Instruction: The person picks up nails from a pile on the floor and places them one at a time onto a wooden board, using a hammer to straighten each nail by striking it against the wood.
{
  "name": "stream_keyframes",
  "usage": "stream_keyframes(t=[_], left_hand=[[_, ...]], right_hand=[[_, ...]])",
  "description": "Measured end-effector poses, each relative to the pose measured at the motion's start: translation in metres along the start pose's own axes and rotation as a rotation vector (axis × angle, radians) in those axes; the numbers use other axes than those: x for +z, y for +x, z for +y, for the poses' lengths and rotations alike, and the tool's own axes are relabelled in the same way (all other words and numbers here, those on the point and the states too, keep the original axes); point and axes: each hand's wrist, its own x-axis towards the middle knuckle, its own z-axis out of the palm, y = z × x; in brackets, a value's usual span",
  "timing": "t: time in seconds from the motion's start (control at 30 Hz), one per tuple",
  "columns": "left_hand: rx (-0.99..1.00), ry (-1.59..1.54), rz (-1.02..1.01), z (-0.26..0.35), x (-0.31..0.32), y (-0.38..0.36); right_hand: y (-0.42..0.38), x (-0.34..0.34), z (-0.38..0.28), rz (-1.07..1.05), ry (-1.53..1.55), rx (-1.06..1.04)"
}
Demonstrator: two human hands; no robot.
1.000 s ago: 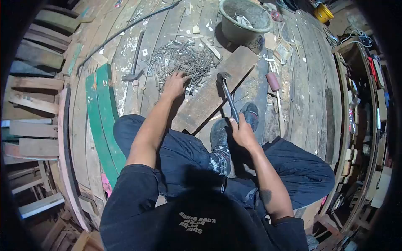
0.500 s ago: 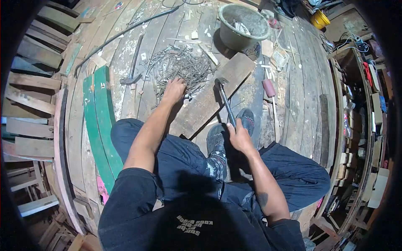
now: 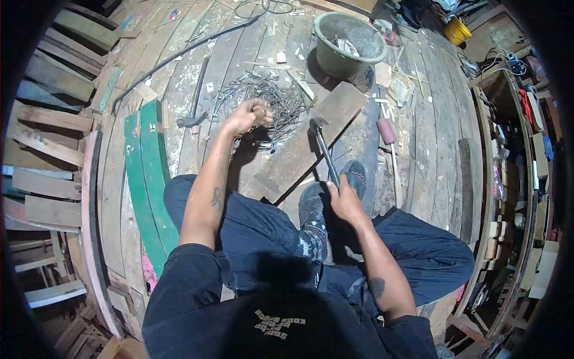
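My right hand [image 3: 345, 202] is wrapped round the handle of a hammer [image 3: 324, 149]. The hammer's metal head lies over a thick wooden board [image 3: 299, 149], which slants across the floor in front of my feet. On the board's left is a loose heap of nails [image 3: 290, 102], many of them long and bent-looking. My left hand [image 3: 248, 117] hovers above the near side of this heap, its fingers curled together and its shadow falling below. Whatever those fingers may hold is too small to make out.
A grey bucket [image 3: 344, 57] stands behind the board. Left of the heap lies another hammer-like tool [image 3: 194, 116], near a long dark bar [image 3: 179, 57]. Green planks [image 3: 146, 179] are beside my left knee. To the right lies a mallet with a reddish head [image 3: 386, 131].
My left hand has lifted up from the nail heap, and its fingers have curled in. My right hand keeps its grip on the hammer, almost unmoved. The view has shifted slightly.
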Motion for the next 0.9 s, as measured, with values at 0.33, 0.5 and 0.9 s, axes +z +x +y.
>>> stream_keyframes(t=[0.33,0.5,0.9], left_hand=[[0.074,-0.418,-0.159,0.032,-0.005,-0.021],[0.042,-0.428,-0.171,0.032,-0.004,-0.02],[-0.135,0.294,-0.174,0.016,0.005,-0.021]], right_hand=[[0.0,0.001,0.001,0.004,-0.032,0.017],[0.0,0.0,0.001,0.007,-0.02,0.006],[0.002,0.006,0.007,0.043,-0.015,-0.018]])
